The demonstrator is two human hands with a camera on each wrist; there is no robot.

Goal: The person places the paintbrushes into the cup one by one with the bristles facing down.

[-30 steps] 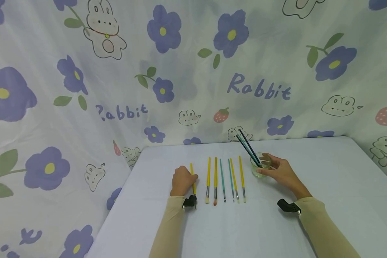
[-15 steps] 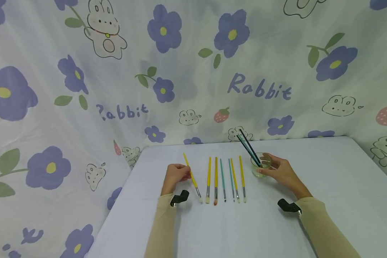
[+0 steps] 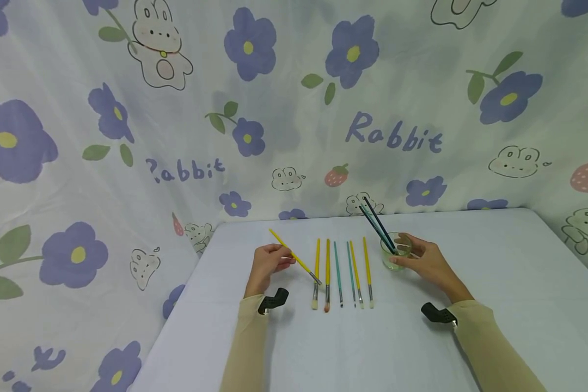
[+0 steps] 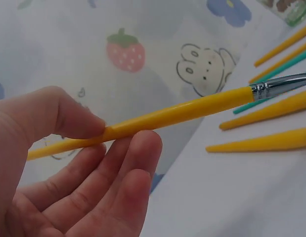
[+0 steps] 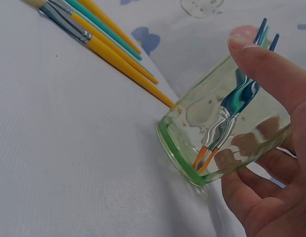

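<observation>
My left hand (image 3: 270, 265) pinches a yellow paintbrush (image 4: 187, 111) between thumb and fingertips. In the head view the brush slants, its bristle end down to the right above the leftmost brush of the row. My right hand (image 3: 430, 263) grips a clear glass cup (image 5: 192, 118) from its right side, thumb in front and fingers behind. Inside the cup several dark blue and teal brushes (image 3: 378, 226) lean to the left, their orange bristles (image 5: 204, 160) at the bottom. Between the hands lies a row of yellow brushes (image 3: 328, 267) and teal brushes (image 3: 337, 267).
The row of brushes lies on a white tabletop (image 3: 362, 348), bristles towards the person. A curtain (image 3: 284, 98) printed with flowers and rabbits hangs behind the table and along its left side. Each wrist bears a small black camera (image 3: 273, 300).
My left hand has picked the yellow brush up off the table and turned it, so that its bristle end has swung to the right. My right hand and the cup stay in place.
</observation>
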